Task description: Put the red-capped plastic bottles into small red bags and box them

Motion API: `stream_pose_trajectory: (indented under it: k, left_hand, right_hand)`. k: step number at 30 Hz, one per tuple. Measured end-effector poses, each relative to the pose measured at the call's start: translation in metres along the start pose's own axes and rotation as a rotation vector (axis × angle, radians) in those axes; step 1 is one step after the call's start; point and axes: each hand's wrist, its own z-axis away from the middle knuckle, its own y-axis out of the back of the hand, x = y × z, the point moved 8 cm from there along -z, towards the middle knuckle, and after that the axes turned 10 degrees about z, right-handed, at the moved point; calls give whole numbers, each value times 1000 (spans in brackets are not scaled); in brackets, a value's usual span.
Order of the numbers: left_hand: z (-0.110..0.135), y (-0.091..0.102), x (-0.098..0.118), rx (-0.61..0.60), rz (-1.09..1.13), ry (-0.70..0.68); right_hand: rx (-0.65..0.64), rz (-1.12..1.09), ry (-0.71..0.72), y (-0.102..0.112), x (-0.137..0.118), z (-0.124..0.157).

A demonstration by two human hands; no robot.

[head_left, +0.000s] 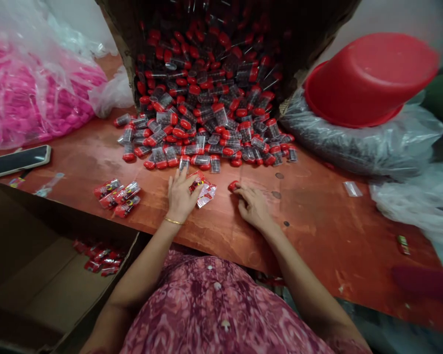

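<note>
Presses a thin packet (pixel 205 192) on the desk (pixel 317 221) with the open left hand (pixel 180 196). Pinches a red-capped tube (pixel 233 186) beside it with the right hand (pixel 253 205). Looks light, hard, probably slippery; best gripped round the middle.

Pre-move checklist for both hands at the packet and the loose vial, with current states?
1. left hand rests on packet: ok.
2. right hand grips vial: cannot tell, fingertips are at its red cap.
3. packet mouth open: cannot tell.
4. vial pile close ahead of both hands: ok.
5. filled packets lie apart, left of the left hand: ok.
6. cardboard box open, packets inside: ok.
</note>
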Motion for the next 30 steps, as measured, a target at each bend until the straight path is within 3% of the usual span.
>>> stream_pose_trajectory:
  k: [4, 12, 16, 23, 27, 30]
  left_hand:
    - [-11, -14, -10, -118, -253, -7]
    - [-4, -17, -14, -71, -277, 20]
    - [-5, -13, -15, -32, -258, 29]
    - [-4, -17, -10, -81, -439, 42]
    - [2, -10, -1, 41, -411, 2]
    - [10, -4, 13, 109, -334, -70]
  right_hand:
    - [116, -43, -45, 18, -5, 14]
    - [229, -115, -131, 24, -40, -8]
    - [182, -115, -147, 14, -52, -22]
    - [2, -76, -296, -13, -49, -41]
    - [72, -140, -339, -10, -49, -43]
    - [109, -358, -386, -12, -51, -42]
